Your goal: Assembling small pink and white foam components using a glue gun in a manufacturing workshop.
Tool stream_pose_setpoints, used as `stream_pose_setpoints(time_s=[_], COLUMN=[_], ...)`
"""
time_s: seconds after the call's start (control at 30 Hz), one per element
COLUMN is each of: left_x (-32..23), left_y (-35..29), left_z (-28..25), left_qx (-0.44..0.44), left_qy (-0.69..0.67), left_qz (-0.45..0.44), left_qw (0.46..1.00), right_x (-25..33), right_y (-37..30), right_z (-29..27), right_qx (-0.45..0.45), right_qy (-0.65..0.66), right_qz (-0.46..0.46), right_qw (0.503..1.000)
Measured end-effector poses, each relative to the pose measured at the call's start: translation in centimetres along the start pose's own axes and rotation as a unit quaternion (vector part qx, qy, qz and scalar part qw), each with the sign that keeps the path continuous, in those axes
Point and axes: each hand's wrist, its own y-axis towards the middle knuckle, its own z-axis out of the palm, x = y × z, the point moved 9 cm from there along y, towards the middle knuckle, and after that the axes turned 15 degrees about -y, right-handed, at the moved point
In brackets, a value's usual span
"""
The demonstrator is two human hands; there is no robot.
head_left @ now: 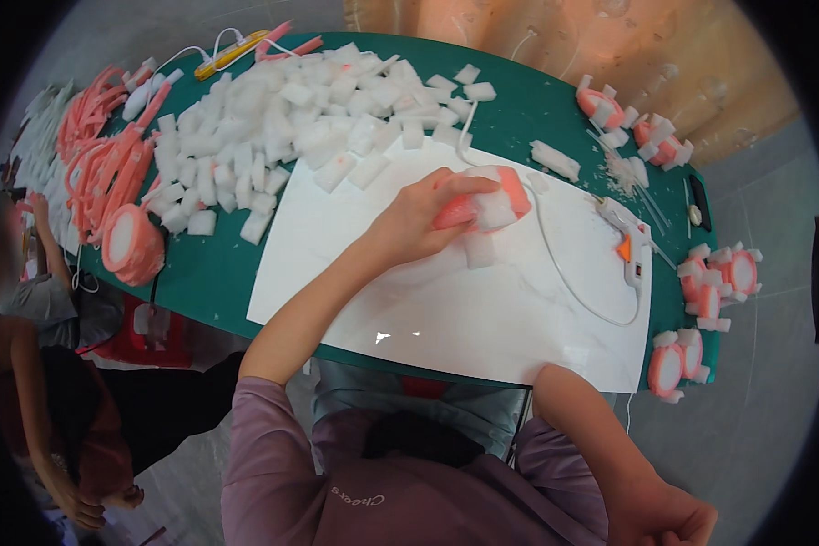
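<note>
At the lower right of the frame, the right hand hangs near the edge, fingers curled; whether they hold anything I cannot tell. A white board lies mid-frame on the green desk. Above its middle, the left hand has its fingers closed around a pink-and-white foam piece. A glue gun lies right of it; white foam blocks heap at upper left.

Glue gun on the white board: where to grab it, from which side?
By the handle, just below the orange trigger, probably with the right hand from the near right: the glue gun lies on its side, handle toward the person, trigger facing left.
</note>
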Motion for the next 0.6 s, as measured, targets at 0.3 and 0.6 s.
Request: stream_pose_setpoints(time_s=[0.3, 0.6], left_x=[0.5, 0.0], left_y=[0.0, -0.3], left_z=[-0.3, -0.2], left_qx=[0.002, -0.006], left_qy=[0.011, 0.012], left_qz=[-0.014, 0.027], left_qw=[1.0, 1.0], right_x=[-0.1, 0.2], right_y=[0.0, 0.1], right_z=[0.7, 1.1], right_qx=[0.024, 0.06], right_qy=[-0.01, 0.034], right_qz=[-0.024, 0.011], right_qw=[0.999, 0.998])
